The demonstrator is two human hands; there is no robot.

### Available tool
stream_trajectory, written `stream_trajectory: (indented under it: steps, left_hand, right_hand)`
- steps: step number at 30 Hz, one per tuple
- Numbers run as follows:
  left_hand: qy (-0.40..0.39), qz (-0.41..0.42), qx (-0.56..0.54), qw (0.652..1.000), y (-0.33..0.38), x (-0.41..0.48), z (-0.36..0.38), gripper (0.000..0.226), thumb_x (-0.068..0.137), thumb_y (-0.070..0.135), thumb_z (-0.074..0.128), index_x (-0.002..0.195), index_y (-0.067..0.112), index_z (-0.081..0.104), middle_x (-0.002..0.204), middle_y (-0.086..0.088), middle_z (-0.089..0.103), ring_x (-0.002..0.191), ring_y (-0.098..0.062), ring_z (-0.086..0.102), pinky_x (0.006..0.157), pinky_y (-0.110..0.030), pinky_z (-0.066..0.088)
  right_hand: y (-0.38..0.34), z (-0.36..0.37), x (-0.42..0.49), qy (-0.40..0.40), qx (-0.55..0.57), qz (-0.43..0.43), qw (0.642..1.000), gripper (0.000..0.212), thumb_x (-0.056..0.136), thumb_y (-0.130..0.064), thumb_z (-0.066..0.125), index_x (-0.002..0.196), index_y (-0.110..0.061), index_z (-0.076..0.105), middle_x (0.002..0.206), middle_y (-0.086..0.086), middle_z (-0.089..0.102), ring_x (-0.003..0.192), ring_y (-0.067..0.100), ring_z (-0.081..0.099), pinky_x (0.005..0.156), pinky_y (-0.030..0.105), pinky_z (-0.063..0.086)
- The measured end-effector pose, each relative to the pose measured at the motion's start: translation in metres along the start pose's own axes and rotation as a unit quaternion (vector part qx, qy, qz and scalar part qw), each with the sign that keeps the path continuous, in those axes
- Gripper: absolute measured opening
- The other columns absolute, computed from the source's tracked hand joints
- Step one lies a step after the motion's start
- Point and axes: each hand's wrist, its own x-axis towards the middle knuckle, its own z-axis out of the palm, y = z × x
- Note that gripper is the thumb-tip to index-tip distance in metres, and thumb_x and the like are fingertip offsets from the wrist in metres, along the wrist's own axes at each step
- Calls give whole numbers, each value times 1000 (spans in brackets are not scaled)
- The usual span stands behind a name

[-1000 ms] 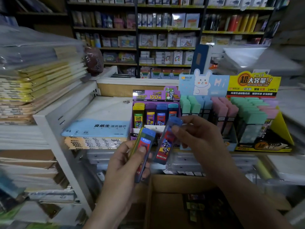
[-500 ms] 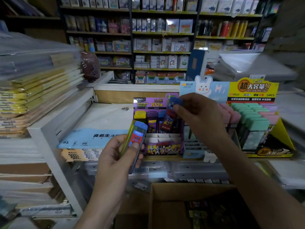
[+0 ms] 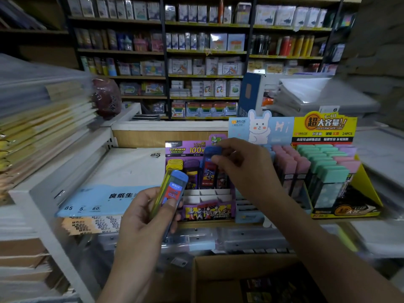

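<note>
Right hand (image 3: 244, 169) is up at the purple Ultraman display box (image 3: 190, 149), thumb and fingertips curled in and pinching the blue cap end of a pencil-lead case (image 3: 208, 171). That case stands nearly upright in the back row of the box, its lower end down among the other cases, with a purple-capped case (image 3: 191, 171) just to its left and a row of yellow-capped cases (image 3: 173, 164) beyond that. Whether it sits all the way down in its slot, I cannot tell. The front slots of the box (image 3: 207, 194) show white dividers.

Left hand (image 3: 148, 217) is lower and closer to the camera, fingers wrapped round a second blue-capped lead case (image 3: 173, 191), thumb pressed flat on its red label. A yellow case (image 3: 160, 193) lies tight against the back of it in the same grip. The pair tilts, caps up and leaning to the right, in front of the left corner of the purple box.

Right of the purple box is the rabbit display box (image 3: 260, 125) with pink cases (image 3: 290, 162), then the yellow display box (image 3: 323, 125) full of green cases (image 3: 328, 171). On the left lies a pack of B5 loose-leaf paper (image 3: 105, 197). A cardboard box (image 3: 218, 270) stands open below the hands, and stocked shelves (image 3: 205, 51) fill the back wall.
</note>
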Motion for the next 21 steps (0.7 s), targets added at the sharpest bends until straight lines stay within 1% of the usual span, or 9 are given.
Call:
stream_trajectory:
  steps: [2, 4, 7, 10, 15, 19, 20, 21]
  left_hand:
    - [-1, 1, 3, 1000, -1, 2, 0, 22, 75, 38, 72, 94, 28, 74, 81, -8, 74, 64, -14, 62, 57, -22, 56]
    - [-4, 1, 7, 1000, -1, 4, 0, 25, 73, 40, 72, 95, 28, 74, 83, -10, 75, 65, -14, 62, 58, -23, 56]
    - [-5, 3, 9, 1000, -1, 5, -2, 30, 70, 45, 73, 96, 30, 74, 83, -9, 75, 66, -13, 64, 58, -23, 57]
    - [-5, 2, 12, 1000, -2, 5, -4, 32, 70, 47, 74, 97, 30, 74, 86, -9, 76, 68, -15, 65, 60, -26, 57]
    - [-8, 4, 10, 1000, -2, 6, -6, 27, 75, 43, 73, 99, 30, 74, 88, -10, 76, 67, -14, 65, 57, -25, 56]
    - [-11, 5, 5, 1000, 0, 5, -6, 26, 77, 41, 72, 99, 28, 73, 89, -14, 74, 67, -17, 62, 56, -27, 55]
    - [-12, 5, 5, 1000, 1, 5, -6, 26, 77, 41, 72, 99, 28, 73, 88, -14, 74, 67, -17, 62, 57, -27, 56]
    - [-12, 5, 7, 1000, 1, 4, -6, 27, 76, 41, 72, 100, 27, 73, 87, -13, 74, 66, -17, 62, 57, -27, 56]
  right_hand:
    - [-1, 1, -2, 3, -23, -23, 999, 24, 89, -20, 75, 112, -16, 72, 80, -15, 63, 81, 4, 62, 71, 14, 53]
    - [-3, 1, -3, 8, -48, -47, 998, 24, 89, -21, 75, 112, -16, 73, 81, -8, 66, 76, 8, 62, 71, 22, 56]
    - [-6, 0, -2, 13, -65, -68, 995, 24, 89, -21, 75, 112, -15, 73, 85, -4, 70, 73, 9, 64, 72, 33, 59]
    - [-8, 1, -2, 11, -72, -70, 995, 24, 89, -22, 75, 113, -16, 73, 86, -3, 72, 74, 12, 67, 72, 37, 60]
    - [-7, 2, -2, 17, -74, -71, 995, 23, 89, -22, 74, 112, -16, 72, 86, -4, 73, 75, 11, 68, 72, 35, 60]
    - [-6, 2, -3, 13, -82, -73, 994, 24, 90, -23, 74, 113, -17, 71, 86, -9, 69, 74, 7, 66, 72, 29, 60]
    - [-5, 1, -2, 7, -82, -66, 994, 24, 90, -24, 74, 113, -18, 70, 86, -9, 70, 75, 5, 66, 72, 25, 59]
    - [-5, 1, -1, 4, -81, -60, 995, 24, 90, -24, 74, 113, -18, 70, 87, -10, 69, 75, 2, 64, 72, 19, 56]
